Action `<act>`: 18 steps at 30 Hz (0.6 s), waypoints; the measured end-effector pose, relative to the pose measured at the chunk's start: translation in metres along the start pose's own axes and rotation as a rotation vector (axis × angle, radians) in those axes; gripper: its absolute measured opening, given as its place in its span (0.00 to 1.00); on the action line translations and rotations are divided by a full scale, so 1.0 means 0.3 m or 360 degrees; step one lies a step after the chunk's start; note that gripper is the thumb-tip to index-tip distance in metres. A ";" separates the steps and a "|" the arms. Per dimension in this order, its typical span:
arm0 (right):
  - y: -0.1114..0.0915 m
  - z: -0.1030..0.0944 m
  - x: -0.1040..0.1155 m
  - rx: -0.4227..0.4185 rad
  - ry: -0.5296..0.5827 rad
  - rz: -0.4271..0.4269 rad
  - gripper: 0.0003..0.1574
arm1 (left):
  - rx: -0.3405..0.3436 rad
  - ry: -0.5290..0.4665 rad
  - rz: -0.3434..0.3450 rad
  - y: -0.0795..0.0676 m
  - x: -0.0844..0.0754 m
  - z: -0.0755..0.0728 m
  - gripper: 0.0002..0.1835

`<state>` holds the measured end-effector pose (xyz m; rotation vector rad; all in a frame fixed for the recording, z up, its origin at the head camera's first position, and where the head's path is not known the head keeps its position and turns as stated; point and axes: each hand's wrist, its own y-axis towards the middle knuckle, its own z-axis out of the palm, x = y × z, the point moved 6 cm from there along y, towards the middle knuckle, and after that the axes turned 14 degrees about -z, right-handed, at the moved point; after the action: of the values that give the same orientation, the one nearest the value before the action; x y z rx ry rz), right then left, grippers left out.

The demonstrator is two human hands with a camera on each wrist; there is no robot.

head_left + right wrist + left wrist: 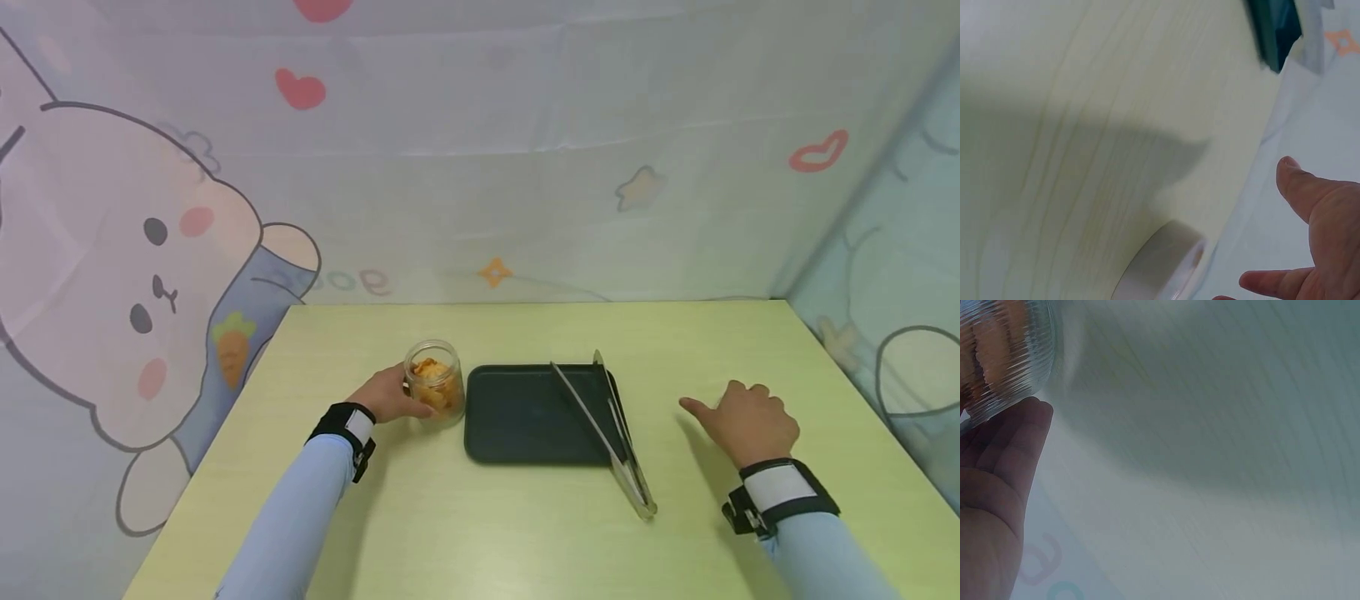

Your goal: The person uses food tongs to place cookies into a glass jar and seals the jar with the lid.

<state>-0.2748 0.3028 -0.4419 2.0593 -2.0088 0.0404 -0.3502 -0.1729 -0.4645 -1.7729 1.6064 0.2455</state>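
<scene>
At the left of the table, my left hand [386, 393] grips a clear glass jar [448, 398], thumb in front and fingers along its far left side. Orange-brown snack pieces [431, 369] show inside it. The left wrist view has the fingers [1022, 440] against the ribbed wall of the jar [1038, 347]. To the right, my right hand [753, 423] hovers over the table, holding nothing, with its thumb stretched out to the left. In the right wrist view the thumb [1310, 190] and another finger are spread apart.
A dark rectangular tray [517, 417] lies just right of the jar. Metal tongs [626, 467] rest with spread arms across its right side, hinge end toward me. A pale, curved object [1160, 265] shows in the right wrist view. A printed curtain [487, 167] hangs behind the table.
</scene>
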 end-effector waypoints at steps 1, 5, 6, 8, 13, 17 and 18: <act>0.003 0.004 -0.017 0.0026 0.0011 -0.0006 0.55 | 0.0003 -0.0007 0.0004 0.001 0.001 -0.001 0.43; 0.014 0.014 -0.081 0.0098 0.0019 -0.0043 0.62 | 0.0014 -0.0017 0.0013 0.005 0.001 0.001 0.44; 0.016 0.016 -0.097 0.0124 0.0019 -0.0047 0.63 | 0.0014 -0.0016 0.0021 0.006 -0.001 0.002 0.43; 0.019 0.021 -0.127 0.0177 0.0018 -0.0059 0.65 | 0.0016 -0.0015 0.0023 0.010 -0.001 0.007 0.43; 0.022 0.041 -0.196 0.0321 0.0038 -0.0096 0.69 | 0.0019 -0.0016 0.0031 0.019 -0.002 0.017 0.42; 0.021 0.061 -0.229 0.0370 0.0059 -0.0162 0.69 | 0.0019 -0.0024 0.0028 0.019 -0.006 0.020 0.42; 0.021 0.064 -0.233 0.0373 0.0060 -0.0177 0.69 | 0.0018 -0.0027 0.0024 0.020 -0.007 0.020 0.42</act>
<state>-0.2870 0.3672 -0.4737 2.2891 -1.9437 0.3048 -0.3543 -0.1675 -0.4699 -1.7459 1.6069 0.2574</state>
